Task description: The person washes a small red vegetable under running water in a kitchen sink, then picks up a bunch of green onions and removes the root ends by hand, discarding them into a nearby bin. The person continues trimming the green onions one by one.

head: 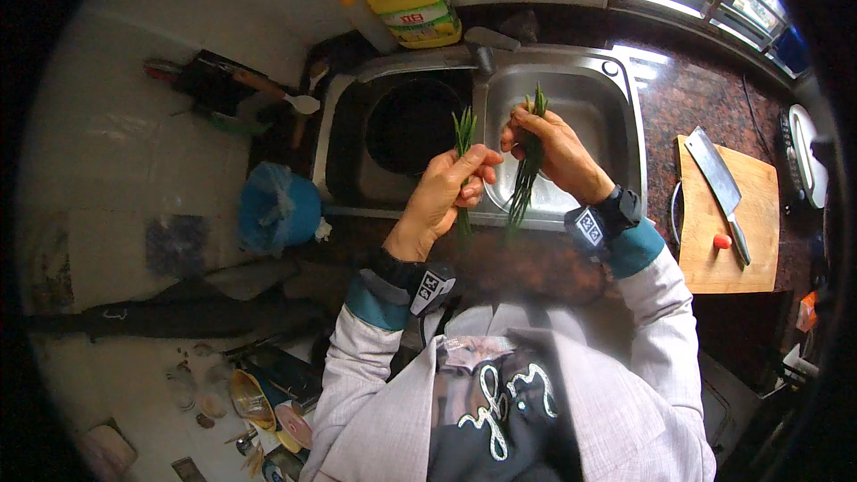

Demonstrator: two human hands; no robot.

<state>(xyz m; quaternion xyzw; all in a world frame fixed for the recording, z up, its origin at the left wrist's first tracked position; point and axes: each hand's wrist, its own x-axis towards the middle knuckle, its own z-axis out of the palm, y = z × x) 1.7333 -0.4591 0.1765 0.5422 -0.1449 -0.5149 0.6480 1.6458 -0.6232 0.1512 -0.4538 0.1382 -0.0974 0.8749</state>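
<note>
My left hand is closed around a small bunch of thin green stalks, perhaps chives, with the ends poking out above and below the fist. Another bunch of the same long greens hangs from my right hand, pinched between thumb and fingers, its tips rising above the knuckles. Both hands are held over the double-bowl stainless steel sink, near the divider. A dark round pan sits in the left bowl, under and beyond my left hand. Part of the right bowl is hidden by my right hand.
Right of the sink, a wooden cutting board carries a cleaver and a small red tomato-like piece. A bag-lined blue bin stands at the left. Behind the sink are a faucet and a yellow detergent jug.
</note>
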